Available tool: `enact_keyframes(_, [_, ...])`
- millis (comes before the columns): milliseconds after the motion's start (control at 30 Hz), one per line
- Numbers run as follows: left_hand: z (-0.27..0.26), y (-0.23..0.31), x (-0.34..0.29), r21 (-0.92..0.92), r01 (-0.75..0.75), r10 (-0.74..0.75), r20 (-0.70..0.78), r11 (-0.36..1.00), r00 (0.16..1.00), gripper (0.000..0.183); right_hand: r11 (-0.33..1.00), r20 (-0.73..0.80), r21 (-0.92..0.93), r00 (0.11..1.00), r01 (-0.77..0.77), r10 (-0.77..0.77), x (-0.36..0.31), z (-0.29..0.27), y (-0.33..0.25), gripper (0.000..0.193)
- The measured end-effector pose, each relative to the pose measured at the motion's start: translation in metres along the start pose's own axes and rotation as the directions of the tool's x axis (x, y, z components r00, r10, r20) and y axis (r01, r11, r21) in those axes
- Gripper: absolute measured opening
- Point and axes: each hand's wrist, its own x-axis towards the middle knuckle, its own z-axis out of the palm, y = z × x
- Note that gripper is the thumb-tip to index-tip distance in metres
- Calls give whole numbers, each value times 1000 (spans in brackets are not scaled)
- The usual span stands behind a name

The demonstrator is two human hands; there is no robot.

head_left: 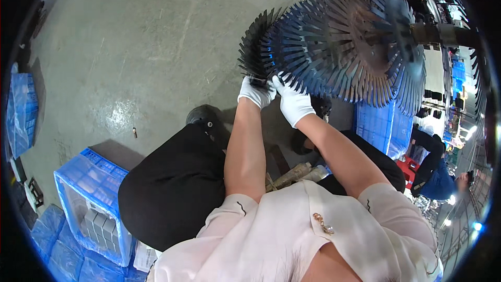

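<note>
In front of me to the right stands a rack of round wheels [334,47], each ringed with many thin dark strips pointing outward. At its lower left edge is my left hand [255,94], in a white glove, with its fingers closed around a small dark part beneath the black strips [255,42]. My right hand [295,103], also gloved in white, is just beside it. Its thumb and fingertips pinch at the ends of the strips on the nearest wheel. Whatever lies between those fingertips is too small to make out.
A blue-edged plastic crate [99,198] with grey boxes inside stands at my left, beside blue wrapped bundles [62,250]. More blue crates [376,125] are behind the rack at right. A person in blue [438,180] is at far right. A small object [134,132] lies on the floor.
</note>
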Motion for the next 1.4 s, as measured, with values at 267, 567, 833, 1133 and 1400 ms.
enact_keyframes(267, [-10,-1,0,-46,-5,9,94,999,996,52,987,6,4,987,159,-159,-15,-15,6,64])
enact_keyframes(567, [-33,9,18,110,-64,72,-72,992,995,44,966,13,207,987,155,-161,-79,-57,-28,60])
enact_keyframes(833, [-57,-40,-15,195,-229,228,26,954,973,44,956,-39,292,999,28,-17,-85,-84,-36,52])
enact_keyframes(1133, [-35,-56,-94,444,-6,61,-111,896,992,45,950,104,310,993,28,-63,-79,-107,-41,29])
enact_keyframes(1400, [-43,-98,-137,874,60,247,-202,483,948,108,864,200,496,980,-89,-13,-91,-118,-24,38])
